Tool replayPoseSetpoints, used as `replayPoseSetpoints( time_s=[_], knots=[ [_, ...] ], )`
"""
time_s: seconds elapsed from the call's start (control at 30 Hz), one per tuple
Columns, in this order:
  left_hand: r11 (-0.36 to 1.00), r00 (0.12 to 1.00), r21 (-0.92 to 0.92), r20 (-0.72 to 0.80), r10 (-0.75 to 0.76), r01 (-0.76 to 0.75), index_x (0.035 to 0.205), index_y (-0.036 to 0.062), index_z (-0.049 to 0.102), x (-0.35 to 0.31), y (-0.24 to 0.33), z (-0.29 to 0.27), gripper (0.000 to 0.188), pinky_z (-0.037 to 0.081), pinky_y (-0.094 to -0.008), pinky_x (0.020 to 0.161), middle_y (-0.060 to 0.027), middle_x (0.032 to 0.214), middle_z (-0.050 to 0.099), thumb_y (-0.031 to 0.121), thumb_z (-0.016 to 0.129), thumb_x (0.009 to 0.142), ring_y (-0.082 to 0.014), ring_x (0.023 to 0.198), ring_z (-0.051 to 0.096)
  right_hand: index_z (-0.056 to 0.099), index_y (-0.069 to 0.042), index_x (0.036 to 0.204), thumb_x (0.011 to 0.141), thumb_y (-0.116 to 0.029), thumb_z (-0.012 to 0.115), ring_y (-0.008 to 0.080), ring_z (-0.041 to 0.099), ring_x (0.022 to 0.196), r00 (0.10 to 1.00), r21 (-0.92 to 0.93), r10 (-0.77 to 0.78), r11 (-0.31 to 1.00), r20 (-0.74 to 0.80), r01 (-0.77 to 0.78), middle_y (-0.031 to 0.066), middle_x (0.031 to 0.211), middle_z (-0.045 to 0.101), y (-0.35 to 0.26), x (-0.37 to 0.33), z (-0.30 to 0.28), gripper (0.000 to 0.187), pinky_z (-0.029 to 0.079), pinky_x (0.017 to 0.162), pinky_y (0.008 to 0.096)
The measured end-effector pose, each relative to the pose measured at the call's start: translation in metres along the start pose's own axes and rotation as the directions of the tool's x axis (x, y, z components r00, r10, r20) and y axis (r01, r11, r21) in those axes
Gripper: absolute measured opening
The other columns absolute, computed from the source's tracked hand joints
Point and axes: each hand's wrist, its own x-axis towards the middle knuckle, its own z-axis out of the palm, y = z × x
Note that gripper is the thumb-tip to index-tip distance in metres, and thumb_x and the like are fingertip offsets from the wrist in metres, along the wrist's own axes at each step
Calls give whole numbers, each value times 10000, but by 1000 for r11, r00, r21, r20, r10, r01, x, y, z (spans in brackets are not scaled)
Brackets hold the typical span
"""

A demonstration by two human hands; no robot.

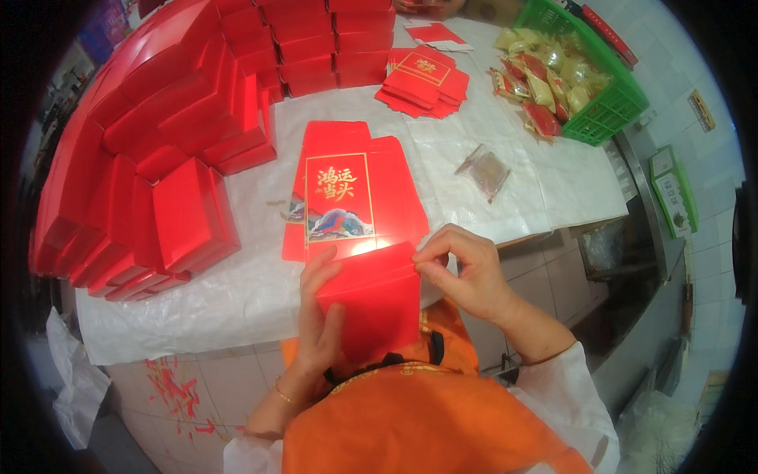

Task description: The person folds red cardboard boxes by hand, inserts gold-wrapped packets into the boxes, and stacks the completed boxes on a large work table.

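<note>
A red cardboard box [371, 304] is between my hands at the table's near edge, close to my orange apron. My left hand [320, 316] grips its left side, thumb across the front face and fingers along the edge. With thumb and forefinger, my right hand [466, 268] pinches the box's upper right corner. Just beyond it, flat red box blanks [339, 189] with gold lettering and a coloured mountain print lie on the white table cover, partly hidden behind the box.
Stacked red boxes [189, 213] fill the table's left and back. More flat red blanks [422, 79] lie farther off. At right are a clear packet [484, 172] and a green crate [604, 107] with wrapped packets. Red scraps [175, 389] litter the floor. Another person's hands [430, 8] show at the far edge.
</note>
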Motion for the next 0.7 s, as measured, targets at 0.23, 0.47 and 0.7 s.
replayPoseSetpoints(
  time_s=[0.23, 0.47, 0.7],
  knots=[
    [999, 1000, 29, 21, -15, 14, 1429, 11, 422, 0, -1, 0, 483, 234, -461, 1185, -229, 1527, 379, 96, 472, 956, -359, 1419, 344, 696, -9, 883, 823, 32, 698, 127, 592, 747, 999, 73, 48, 996, -15, -47, 71, 870, 668, 4, -3, 4, 73, 474, 669, 257],
    [998, 1000, 62, -15, -12, 13, 1428, -10, 401, 0, -3, 5, 477, 234, -454, 1189, -218, 1516, 397, 276, 424, 1047, -334, 1412, 354, 718, -15, 915, 829, 28, 696, 130, 595, 751, 999, 30, 42, 999, 17, -43, 69, 868, 650, -1, -2, 4, 99, 478, 681, 265],
    [1000, 999, 8, -44, -19, 19, 1399, 14, 428, -2, -7, 7, 434, 247, -456, 1183, -227, 1517, 391, 139, 450, 984, -346, 1412, 359, 724, -23, 912, 809, 30, 727, 140, 597, 769, 998, 33, -62, 997, -8, 63, 68, 873, 637, 17, -7, 10, 116, 477, 688, 269]
  ],
)
